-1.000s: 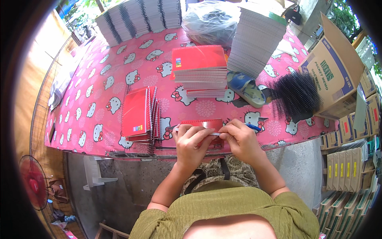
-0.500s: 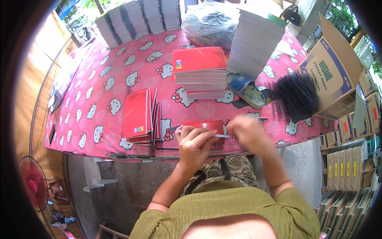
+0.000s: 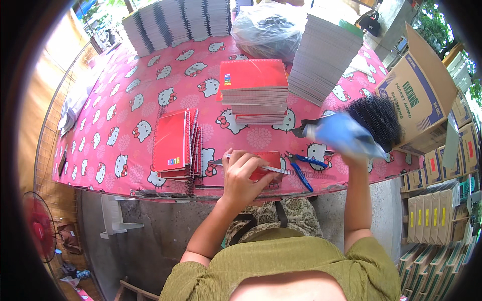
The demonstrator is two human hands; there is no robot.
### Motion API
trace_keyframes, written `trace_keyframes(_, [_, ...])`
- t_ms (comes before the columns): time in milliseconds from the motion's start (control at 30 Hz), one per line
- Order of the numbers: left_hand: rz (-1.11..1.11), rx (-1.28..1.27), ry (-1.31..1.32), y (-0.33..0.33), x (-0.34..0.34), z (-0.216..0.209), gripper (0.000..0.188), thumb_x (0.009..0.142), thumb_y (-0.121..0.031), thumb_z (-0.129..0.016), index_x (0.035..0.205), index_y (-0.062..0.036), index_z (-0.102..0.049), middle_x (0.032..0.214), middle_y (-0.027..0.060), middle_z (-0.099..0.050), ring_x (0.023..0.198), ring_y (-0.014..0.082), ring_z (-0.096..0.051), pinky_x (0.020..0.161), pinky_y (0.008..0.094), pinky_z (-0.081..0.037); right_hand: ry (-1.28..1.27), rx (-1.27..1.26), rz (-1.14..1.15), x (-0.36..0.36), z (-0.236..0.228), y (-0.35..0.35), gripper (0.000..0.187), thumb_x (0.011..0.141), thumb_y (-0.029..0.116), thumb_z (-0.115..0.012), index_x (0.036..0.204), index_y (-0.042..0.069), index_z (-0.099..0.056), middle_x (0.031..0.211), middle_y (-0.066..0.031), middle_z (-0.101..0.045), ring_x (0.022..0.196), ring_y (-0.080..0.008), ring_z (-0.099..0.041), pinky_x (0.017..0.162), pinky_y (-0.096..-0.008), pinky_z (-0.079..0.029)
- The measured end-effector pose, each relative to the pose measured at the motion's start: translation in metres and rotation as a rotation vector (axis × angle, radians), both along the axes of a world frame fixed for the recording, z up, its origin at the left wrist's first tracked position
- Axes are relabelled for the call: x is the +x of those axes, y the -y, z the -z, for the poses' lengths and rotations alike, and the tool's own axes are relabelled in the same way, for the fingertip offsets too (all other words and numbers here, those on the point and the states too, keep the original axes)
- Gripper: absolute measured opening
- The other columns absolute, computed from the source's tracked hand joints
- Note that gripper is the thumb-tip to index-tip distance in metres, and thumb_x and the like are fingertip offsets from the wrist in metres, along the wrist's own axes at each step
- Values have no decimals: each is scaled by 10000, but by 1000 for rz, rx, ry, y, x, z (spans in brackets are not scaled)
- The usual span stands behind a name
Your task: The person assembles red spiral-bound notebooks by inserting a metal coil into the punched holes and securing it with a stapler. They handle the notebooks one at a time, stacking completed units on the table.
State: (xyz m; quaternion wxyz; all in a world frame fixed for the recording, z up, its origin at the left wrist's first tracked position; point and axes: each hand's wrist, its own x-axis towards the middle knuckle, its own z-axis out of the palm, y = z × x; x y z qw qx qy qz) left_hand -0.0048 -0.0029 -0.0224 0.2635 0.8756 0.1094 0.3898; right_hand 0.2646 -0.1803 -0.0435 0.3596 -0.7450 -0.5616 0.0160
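Left hand: my left hand (image 3: 244, 175) lies flat on a red notebook (image 3: 265, 161) at the near edge of the table (image 3: 125, 95), fingers closed over it and pinching a thin white stick (image 3: 268, 169) that pokes out to the right.
Right hand: my right hand (image 3: 351, 150) is raised over the table's right end, closed around a blurred blue bundle (image 3: 341, 135); the blur hides exactly how the fingers sit.
Notebook: it lies just in front of me, between a low pile of red notebooks (image 3: 175, 143) on the left and blue-handled pliers (image 3: 301, 168) on the right.
Table: a pink cloth with white cartoon cats covers it.
Middle: 1 taller stack of red notebooks (image 3: 253, 90) stands behind my left hand.
Right side: a leaning stack of grey pads (image 3: 321, 55), a bunch of black wire coils (image 3: 376, 118) and an open cardboard box (image 3: 422, 95).
Far edge: rows of bound pads (image 3: 175, 17) and a clear plastic bag (image 3: 268, 27).
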Motion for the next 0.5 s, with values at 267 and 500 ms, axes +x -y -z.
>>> trace_keyframes(267, [26, -153, -71, -3, 1, 1, 431, 613, -226, -857, 979, -122, -656, 807, 13, -659, 920, 228, -587, 1025, 482, -310, -1003, 53, -394, -58, -23, -16, 604, 739, 297, -755, 1261, 62, -561, 1139, -139, -634, 975, -224, -623, 868, -346, -503])
trace_keyframes(500, [12, -200, -42, -8, -5, 2, 544, 615, -194, -866, 1094, -93, -629, 1005, 75, -643, 1024, 281, -592, 979, 491, -406, -827, 144, -458, -69, -39, -39, 493, 736, 194, -743, 1143, -45, -601, 1058, -135, -676, 960, -182, -644, 823, -353, -516])
